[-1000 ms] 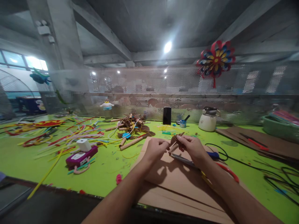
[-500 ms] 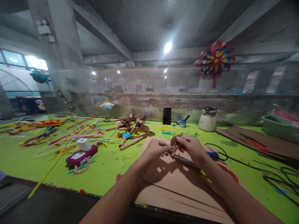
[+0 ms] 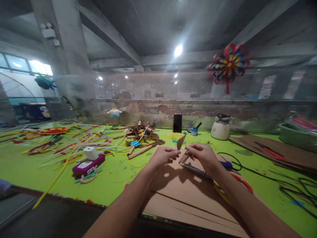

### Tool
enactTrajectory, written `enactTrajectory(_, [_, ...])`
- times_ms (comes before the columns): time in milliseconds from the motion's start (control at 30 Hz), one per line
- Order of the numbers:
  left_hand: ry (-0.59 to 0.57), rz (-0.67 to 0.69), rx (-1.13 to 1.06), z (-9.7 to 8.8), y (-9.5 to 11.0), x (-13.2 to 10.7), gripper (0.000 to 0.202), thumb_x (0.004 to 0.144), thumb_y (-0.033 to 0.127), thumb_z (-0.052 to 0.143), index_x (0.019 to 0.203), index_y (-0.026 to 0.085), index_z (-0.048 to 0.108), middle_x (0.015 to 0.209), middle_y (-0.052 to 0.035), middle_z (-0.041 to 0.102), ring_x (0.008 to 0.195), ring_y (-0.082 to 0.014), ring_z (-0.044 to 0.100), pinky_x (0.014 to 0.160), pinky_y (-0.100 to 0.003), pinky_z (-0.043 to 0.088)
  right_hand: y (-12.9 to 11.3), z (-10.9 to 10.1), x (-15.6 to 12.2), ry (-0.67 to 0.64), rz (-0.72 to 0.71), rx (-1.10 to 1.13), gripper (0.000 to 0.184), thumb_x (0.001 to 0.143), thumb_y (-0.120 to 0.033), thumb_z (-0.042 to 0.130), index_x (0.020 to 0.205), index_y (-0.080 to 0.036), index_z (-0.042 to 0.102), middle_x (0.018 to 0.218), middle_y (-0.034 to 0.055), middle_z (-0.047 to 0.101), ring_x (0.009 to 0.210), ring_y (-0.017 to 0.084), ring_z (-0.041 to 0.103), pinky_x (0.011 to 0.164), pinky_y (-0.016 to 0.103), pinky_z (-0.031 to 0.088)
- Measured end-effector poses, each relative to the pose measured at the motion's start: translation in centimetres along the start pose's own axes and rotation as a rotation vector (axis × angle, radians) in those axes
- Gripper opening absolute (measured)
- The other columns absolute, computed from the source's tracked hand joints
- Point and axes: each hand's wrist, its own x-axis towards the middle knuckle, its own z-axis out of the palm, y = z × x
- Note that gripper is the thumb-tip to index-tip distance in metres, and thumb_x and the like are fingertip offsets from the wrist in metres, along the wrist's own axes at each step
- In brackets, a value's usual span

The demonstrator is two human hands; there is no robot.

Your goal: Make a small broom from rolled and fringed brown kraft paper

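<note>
Between the thumb and fingers of my left hand is a small pleated brown paper piece, fanned out at its top. My right hand pinches a second brown paper piece, narrow and folded-looking. A small gap separates the two pieces. Below my right hand are scissors, with a grey blade and a red handle; whether the palm touches them cannot be seen. Both hands are above brown paper sheets at the table's front edge.
On the green table, a purple power strip with a white plug stands left. Behind it are colourful strips and a brown scrap pile. A phone, jar and kettle stand at the back. Black cable lies right.
The brown pieces, together before, are now apart. The fanned piece stays with my left hand, tilted upward; my right hand now holds the narrow piece alone.
</note>
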Motion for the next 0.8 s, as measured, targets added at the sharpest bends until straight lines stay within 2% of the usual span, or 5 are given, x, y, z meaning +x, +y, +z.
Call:
enactTrajectory(167, [0.032, -0.029, -0.016, -0.05, 0.19, 0.01, 0.042, 0.053, 0.045, 0.074, 0.075, 0.009, 0.068, 0.069, -0.004, 0.058, 0.061, -0.0088, 0.047, 0.057, -0.022, 0.032, 0.6, -0.18, 0.27, 0.035, 0.016, 0.01, 0.031, 0.059, -0.039, 0.073, 0.073, -0.012, 0.065, 0.052, -0.0003, 0.055, 0.046, 0.009, 0.042, 0.046, 0.025, 0.032])
enactTrajectory(300, [0.067, -0.04, -0.049, 0.12, 0.28, -0.14, 0.041, 0.051, 0.043, 0.076, 0.071, 0.009, 0.067, 0.066, -0.0027, 0.056, 0.06, -0.0083, 0.047, 0.056, -0.022, 0.031, 0.8, -0.03, 0.3, 0.034, 0.015, 0.055, 0.054, 0.059, -0.032, 0.073, 0.106, -0.01, 0.058, 0.05, -0.0054, 0.049, 0.043, 0.008, 0.04, 0.044, 0.024, 0.031])
enactTrajectory(400, [0.085, -0.03, -0.087, 0.19, 0.05, -0.07, 0.039, 0.05, 0.043, 0.077, 0.066, 0.009, 0.065, 0.062, -0.0011, 0.054, 0.056, -0.0067, 0.043, 0.053, -0.022, 0.029, 0.82, 0.08, 0.26, 0.022, 0.035, 0.082, 0.066, 0.059, -0.029, 0.072, 0.118, -0.009, 0.048, 0.049, -0.0078, 0.047, 0.042, 0.008, 0.04, 0.043, 0.023, 0.031])
enactTrajectory(500, [0.09, -0.011, -0.12, 0.22, -0.21, 0.07, 0.04, 0.048, 0.043, 0.078, 0.061, 0.009, 0.064, 0.057, 0.0007, 0.05, 0.053, -0.0062, 0.04, 0.051, -0.022, 0.028, 0.81, 0.11, 0.19, 0.021, 0.054, 0.091, 0.067, 0.059, -0.028, 0.071, 0.119, -0.009, 0.048, 0.05, -0.008, 0.046, 0.042, 0.008, 0.04, 0.043, 0.023, 0.031])
enactTrajectory(800, [0.081, -0.017, -0.14, 0.47, 0.34, -0.19, 0.04, 0.045, 0.042, 0.08, 0.059, 0.009, 0.063, 0.054, 0.0007, 0.048, 0.053, -0.006, 0.039, 0.05, -0.021, 0.028, 1.01, 0.07, 0.23, -0.006, 0.057, 0.08, 0.049, 0.063, -0.026, 0.066, 0.108, -0.011, 0.054, 0.054, -0.0066, 0.047, 0.043, 0.008, 0.039, 0.044, 0.023, 0.03])
